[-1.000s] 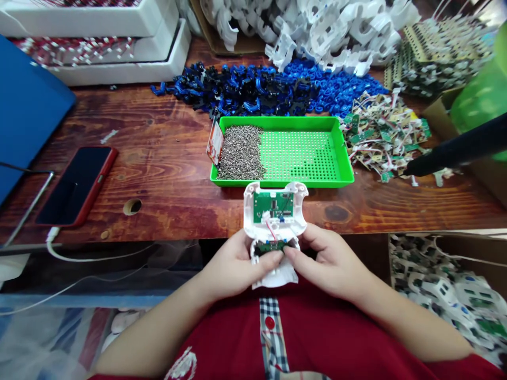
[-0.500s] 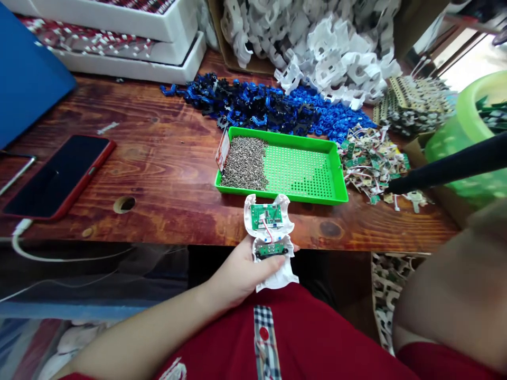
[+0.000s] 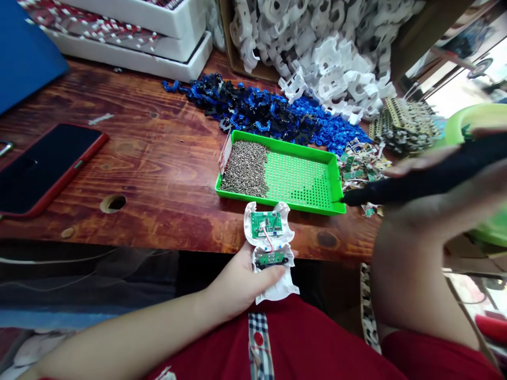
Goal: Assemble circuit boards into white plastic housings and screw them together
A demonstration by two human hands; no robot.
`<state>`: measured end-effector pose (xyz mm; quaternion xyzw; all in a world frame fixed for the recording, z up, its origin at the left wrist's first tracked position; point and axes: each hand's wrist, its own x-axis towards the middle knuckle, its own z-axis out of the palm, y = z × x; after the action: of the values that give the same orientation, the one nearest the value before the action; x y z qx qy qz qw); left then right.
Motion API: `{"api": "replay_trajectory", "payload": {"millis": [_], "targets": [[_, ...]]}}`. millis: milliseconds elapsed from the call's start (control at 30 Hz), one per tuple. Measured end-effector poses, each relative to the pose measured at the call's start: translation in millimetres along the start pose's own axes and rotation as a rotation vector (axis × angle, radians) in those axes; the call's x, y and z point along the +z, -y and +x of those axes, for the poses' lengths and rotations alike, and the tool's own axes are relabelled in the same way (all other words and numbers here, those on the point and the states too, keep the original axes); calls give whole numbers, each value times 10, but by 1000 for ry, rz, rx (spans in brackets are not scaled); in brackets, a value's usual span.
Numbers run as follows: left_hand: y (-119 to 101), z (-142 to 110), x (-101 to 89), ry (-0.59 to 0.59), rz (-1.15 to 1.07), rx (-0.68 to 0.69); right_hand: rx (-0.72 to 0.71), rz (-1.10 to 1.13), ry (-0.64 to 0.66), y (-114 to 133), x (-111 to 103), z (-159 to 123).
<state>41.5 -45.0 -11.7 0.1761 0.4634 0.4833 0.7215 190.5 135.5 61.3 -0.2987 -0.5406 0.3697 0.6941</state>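
Observation:
My left hand point(image 3: 241, 282) is closed on a white plastic housing point(image 3: 277, 287), its thumb across the lower part. In the housing's upper part lies a green circuit board point(image 3: 267, 224), and a second, narrower board point(image 3: 271, 258) sits below it, joined by red and white wires. At the right, my right hand point(image 3: 431, 211), smeared by motion, is wrapped round a black screwdriver point(image 3: 420, 182). The screwdriver's thin tip points left at the right end of a green tray point(image 3: 281, 205). Small screws point(image 3: 244, 168) are heaped in the tray's left part.
Blue and black plastic parts point(image 3: 253, 108) lie behind the tray, before a box of white shells point(image 3: 336, 68). Small circuit boards point(image 3: 362, 163) and a green tub point(image 3: 475, 119) are at the right. A phone point(image 3: 51, 166) lies left, near a hole point(image 3: 113, 203) in the table.
My right hand has come into view with the screwdriver, whose tip has moved left to the tray's right end. My left hand still holds the housing. The view has shifted slightly.

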Motion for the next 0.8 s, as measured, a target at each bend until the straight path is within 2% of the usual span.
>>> {"api": "replay_trajectory", "payload": {"millis": [33, 67, 133, 233, 433, 633, 800], "targets": [[4, 1, -1, 1, 2, -1, -111, 19, 59, -37, 139, -13], [9, 1, -4, 3, 0, 3, -142, 56, 126, -86, 265, -19], [19, -2, -13, 12, -17, 18, -124, 138, 229, -204, 461, -10], [28, -4, -38, 23, -34, 31, -93, 206, 311, -373, 600, 32], [24, 10, -76, 53, -27, 35, -97, 211, 336, -489, 608, 61], [60, 10, -70, 45, -1, 41, -109, 183, 300, -493, 617, 47], [52, 17, -56, 23, 25, 69, -83, 141, 363, -422, 604, -1]]}}
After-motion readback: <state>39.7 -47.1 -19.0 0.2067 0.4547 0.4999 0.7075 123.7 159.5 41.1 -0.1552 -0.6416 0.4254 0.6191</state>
